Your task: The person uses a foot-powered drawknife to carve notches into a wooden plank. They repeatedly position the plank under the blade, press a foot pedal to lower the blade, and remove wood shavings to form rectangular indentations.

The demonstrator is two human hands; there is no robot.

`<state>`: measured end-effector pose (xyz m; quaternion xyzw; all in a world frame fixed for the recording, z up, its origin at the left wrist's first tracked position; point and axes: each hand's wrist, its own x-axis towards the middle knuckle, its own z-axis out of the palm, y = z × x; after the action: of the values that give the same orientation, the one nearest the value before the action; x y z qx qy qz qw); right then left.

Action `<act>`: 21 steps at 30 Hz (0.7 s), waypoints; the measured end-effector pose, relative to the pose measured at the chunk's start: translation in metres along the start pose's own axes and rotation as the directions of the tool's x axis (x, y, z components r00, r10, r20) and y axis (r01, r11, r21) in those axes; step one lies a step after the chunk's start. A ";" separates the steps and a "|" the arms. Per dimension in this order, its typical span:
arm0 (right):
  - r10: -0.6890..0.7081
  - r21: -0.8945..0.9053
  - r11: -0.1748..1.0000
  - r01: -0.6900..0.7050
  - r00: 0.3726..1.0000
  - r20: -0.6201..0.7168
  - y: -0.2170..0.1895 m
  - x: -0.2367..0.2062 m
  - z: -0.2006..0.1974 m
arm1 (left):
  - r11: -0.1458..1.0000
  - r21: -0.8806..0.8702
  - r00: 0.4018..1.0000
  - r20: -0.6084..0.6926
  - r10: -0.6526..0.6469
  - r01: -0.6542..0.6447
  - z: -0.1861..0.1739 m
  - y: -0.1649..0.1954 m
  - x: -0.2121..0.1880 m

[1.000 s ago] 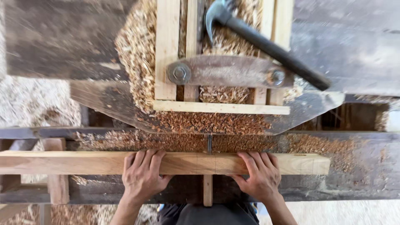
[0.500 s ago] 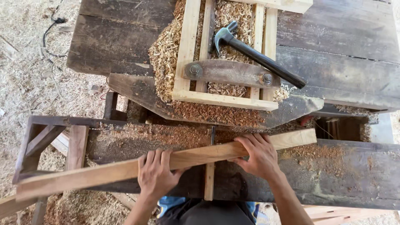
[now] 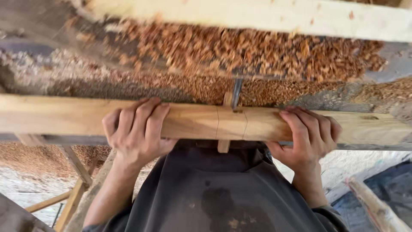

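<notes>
We see the long wooden batten (image 3: 206,120) lying flat and level across the near edge of the counter (image 3: 51,81), heaped wood shavings (image 3: 257,56) just behind it. Both hands grasp it: left hand (image 3: 137,131) left of the pencilled marks (image 3: 231,122), right hand (image 3: 307,139) right of them, fingers curled over the top. A metal blade (image 3: 237,92) stands just behind the marks. To do this well we'd judge: keep the marks lined on the blade, press evenly, fingers well apart from it. Versus half a second ago: batten was tilted, now level; view much closer; hammer out of sight.
</notes>
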<state>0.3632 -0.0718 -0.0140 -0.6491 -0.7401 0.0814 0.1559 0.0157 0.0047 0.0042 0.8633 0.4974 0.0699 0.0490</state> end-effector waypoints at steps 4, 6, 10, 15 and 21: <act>0.035 -0.011 0.999 -0.034 0.998 0.050 0.001 0.011 -0.003 | 1.000 0.030 1.000 0.016 -0.010 0.009 -0.002 0.000 0.016; 0.048 -0.025 0.999 -0.046 0.995 0.085 0.000 0.008 -0.003 | 1.000 0.020 0.999 0.049 0.001 -0.002 0.000 -0.001 0.015; 0.036 -0.040 0.999 -0.033 0.996 0.079 0.004 -0.006 0.008 | 1.000 0.024 0.998 0.061 0.009 -0.010 0.012 0.002 -0.002; 0.048 -0.041 0.998 -0.045 0.996 0.077 0.007 -0.007 0.011 | 1.000 0.027 0.998 0.068 -0.009 0.007 0.017 0.001 -0.010; 0.026 -0.066 0.998 -0.021 0.997 0.068 0.011 -0.008 0.014 | 0.999 0.039 0.999 0.036 0.008 -0.009 0.019 0.001 -0.007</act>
<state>0.3695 -0.0766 -0.0316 -0.6593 -0.7396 0.0812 0.1081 0.0160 -0.0015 -0.0146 0.8674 0.4939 0.0451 0.0407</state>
